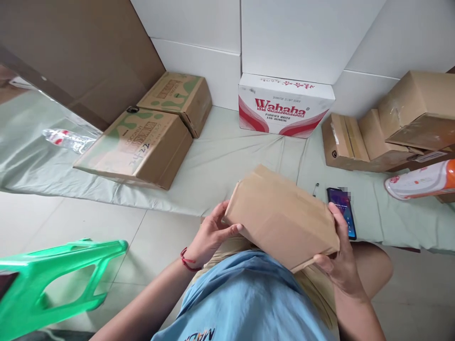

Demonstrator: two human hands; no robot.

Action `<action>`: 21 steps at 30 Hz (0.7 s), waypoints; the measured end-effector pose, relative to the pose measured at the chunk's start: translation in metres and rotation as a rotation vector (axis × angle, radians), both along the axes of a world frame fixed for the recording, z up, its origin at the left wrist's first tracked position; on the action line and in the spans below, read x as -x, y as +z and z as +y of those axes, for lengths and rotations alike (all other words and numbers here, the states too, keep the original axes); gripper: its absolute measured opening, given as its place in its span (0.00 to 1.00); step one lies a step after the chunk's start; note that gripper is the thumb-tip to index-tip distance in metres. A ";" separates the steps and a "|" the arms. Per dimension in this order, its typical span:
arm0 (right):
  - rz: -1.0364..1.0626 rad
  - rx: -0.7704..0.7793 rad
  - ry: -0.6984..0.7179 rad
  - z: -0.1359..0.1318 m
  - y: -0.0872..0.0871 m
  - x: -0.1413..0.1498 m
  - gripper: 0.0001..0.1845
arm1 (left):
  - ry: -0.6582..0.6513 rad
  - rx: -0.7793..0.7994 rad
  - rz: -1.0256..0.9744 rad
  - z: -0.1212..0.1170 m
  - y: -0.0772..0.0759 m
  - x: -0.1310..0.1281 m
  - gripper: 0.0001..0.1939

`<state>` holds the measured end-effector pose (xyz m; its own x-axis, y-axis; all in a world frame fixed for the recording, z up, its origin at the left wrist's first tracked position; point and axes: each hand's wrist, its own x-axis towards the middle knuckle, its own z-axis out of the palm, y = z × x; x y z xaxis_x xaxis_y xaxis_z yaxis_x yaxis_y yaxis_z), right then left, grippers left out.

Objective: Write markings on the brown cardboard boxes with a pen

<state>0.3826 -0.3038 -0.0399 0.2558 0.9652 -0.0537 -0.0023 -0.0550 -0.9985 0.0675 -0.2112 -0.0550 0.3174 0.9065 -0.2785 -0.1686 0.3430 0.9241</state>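
Note:
A plain brown cardboard box (280,213) is held tilted above my lap, at the near edge of the cloth-covered surface. My left hand (215,232), with a red string bracelet at the wrist, grips its left end, thumb on the near face. At the right end my right hand (337,255) clasps the box, fingers on the upper side and thumb at the near lower corner. Just beyond the right hand lies a phone (343,213) with its screen lit. The underside of the box is hidden.
Two printed cardboard boxes (142,147) and a clear bottle (67,139) stand at the left. A white-and-red Wahaba carton (284,106) rests against the wall. Stacked brown boxes (419,109) and a white-orange canister (423,180) are right. A green stool (71,279) stands on the floor.

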 end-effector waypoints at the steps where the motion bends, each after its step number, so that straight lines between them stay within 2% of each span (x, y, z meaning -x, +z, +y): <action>1: -0.032 -0.016 0.016 0.001 0.003 0.001 0.66 | 0.017 -0.037 0.050 0.001 0.000 0.001 0.27; 3: -0.065 -0.048 0.031 0.002 0.010 0.004 0.66 | 0.040 -0.090 0.079 0.003 0.004 0.004 0.25; 6: -0.079 -0.083 0.022 0.005 0.017 0.009 0.71 | 0.068 -0.104 -0.004 0.008 0.013 0.008 0.25; 9: -0.143 -0.134 0.067 0.007 0.021 0.013 0.73 | 0.091 -0.006 -0.058 0.012 0.023 0.009 0.35; 13: -0.316 -0.214 0.214 0.011 0.027 0.014 0.73 | 0.148 0.121 -0.069 0.013 0.030 0.004 0.35; 17: -0.493 -0.259 0.204 0.010 0.028 0.007 0.64 | 0.103 0.103 -0.077 0.007 0.026 -0.004 0.31; 19: -0.459 -0.205 0.158 0.007 0.026 0.003 0.61 | 0.072 0.057 -0.072 0.003 0.023 -0.007 0.29; 21: -0.268 -0.103 0.129 0.003 0.022 -0.001 0.60 | 0.063 -0.007 -0.058 0.000 0.020 -0.010 0.27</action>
<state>0.3831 -0.3009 -0.0178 0.1232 0.9874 0.0989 0.2624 0.0637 -0.9629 0.0775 -0.2110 -0.0347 0.2753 0.9270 -0.2547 -0.2432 0.3235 0.9144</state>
